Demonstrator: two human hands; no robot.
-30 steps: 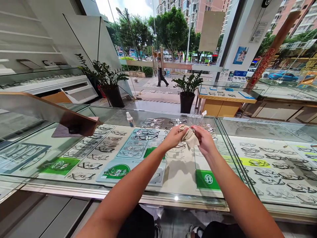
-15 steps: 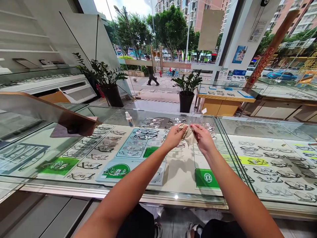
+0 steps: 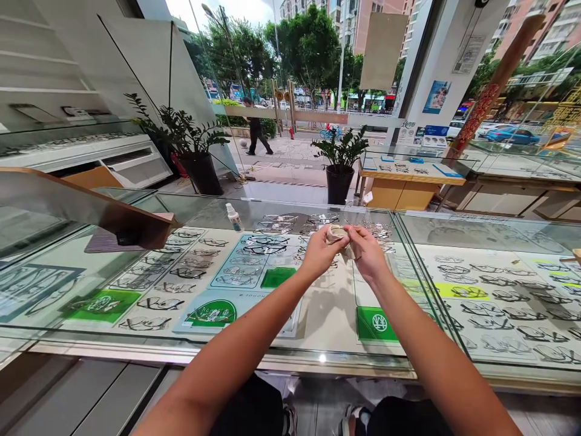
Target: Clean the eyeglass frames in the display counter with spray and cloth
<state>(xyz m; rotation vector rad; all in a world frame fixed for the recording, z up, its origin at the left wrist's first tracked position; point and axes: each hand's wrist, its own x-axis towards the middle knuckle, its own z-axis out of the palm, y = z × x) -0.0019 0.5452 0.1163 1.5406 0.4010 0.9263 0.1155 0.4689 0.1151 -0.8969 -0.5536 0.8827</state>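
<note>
A beige cleaning cloth (image 3: 336,232) is bunched between my two hands above the glass counter. My left hand (image 3: 319,251) is closed around its left side, thumb pressed on top. The fingers of my right hand (image 3: 365,249) pinch at the cloth's right side, close to my left fingertips. Just beyond the right fingers a thin wire rim and a small white tag (image 3: 368,197) show, seemingly part of a pair of eyeglasses; the cloth and fingers hide the rest. A white spray bottle (image 3: 233,217) stands on the counter to the left.
Rows of eyeglasses (image 3: 265,244) lie inside the glass display counter (image 3: 333,324), with green cards (image 3: 379,323) among them. A brown-edged panel (image 3: 149,233) leans in at the left. Beyond stand potted plants (image 3: 339,181), and a person (image 3: 258,130) walks outside.
The cloth is gathered tighter, and its hanging end is shorter. My hands have drawn slightly closer together. The person outside has moved left.
</note>
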